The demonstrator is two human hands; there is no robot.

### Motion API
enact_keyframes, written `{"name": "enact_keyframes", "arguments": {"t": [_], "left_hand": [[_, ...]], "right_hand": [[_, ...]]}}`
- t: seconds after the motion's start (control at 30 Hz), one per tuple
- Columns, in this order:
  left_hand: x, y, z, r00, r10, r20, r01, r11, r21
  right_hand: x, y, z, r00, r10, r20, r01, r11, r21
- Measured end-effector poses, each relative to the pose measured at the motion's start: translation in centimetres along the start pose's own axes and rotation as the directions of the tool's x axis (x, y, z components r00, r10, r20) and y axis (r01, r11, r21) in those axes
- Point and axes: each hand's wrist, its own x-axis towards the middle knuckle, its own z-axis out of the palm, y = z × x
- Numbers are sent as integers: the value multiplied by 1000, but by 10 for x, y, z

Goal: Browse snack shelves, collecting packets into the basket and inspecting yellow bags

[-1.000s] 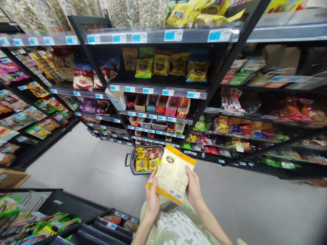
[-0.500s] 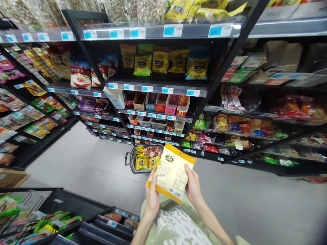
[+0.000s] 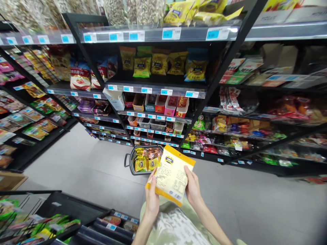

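Note:
Between my two hands is a snack bag point(image 3: 171, 175), cream-coloured with orange-yellow ends and a dark oval logo, its printed back turned up towards me. My left hand point(image 3: 152, 195) grips the lower left edge, thumb on top. On the right edge, my right hand point(image 3: 192, 183) holds the bag with its thumb over the printed side. The fingers beneath the bag are hidden. Beyond the bag, on the floor, stands a dark basket point(image 3: 127, 160) partly covered by it. Inside lie several yellow snack packets point(image 3: 141, 164) and some reddish-brown packets point(image 3: 152, 152).
A tall black shelf unit point(image 3: 155, 83) with price tags faces me, stocked with snack bags point(image 3: 160, 64) and small boxes point(image 3: 159, 103). More shelving point(image 3: 258, 115) runs along the right. A low black rack point(image 3: 76, 207) stands near me at lower left. Grey floor point(image 3: 107, 190) lies between.
The view has shifted very slightly, with the shelves and basket sitting a little lower. Both hands keep the same hold on the snack bag.

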Motion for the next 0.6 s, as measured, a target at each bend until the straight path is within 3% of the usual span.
{"name": "enact_keyframes", "arguments": {"t": [0.5,0.6], "left_hand": [[5,-7,-6,1000,-17,9,17,1000,23],[11,-7,-9,1000,-14,13,14,999,44]], "right_hand": [[2,5,-2,1000,21,18,-20,999,-42],[2,2,0,995,38,-89,-43,997,-57]]}}
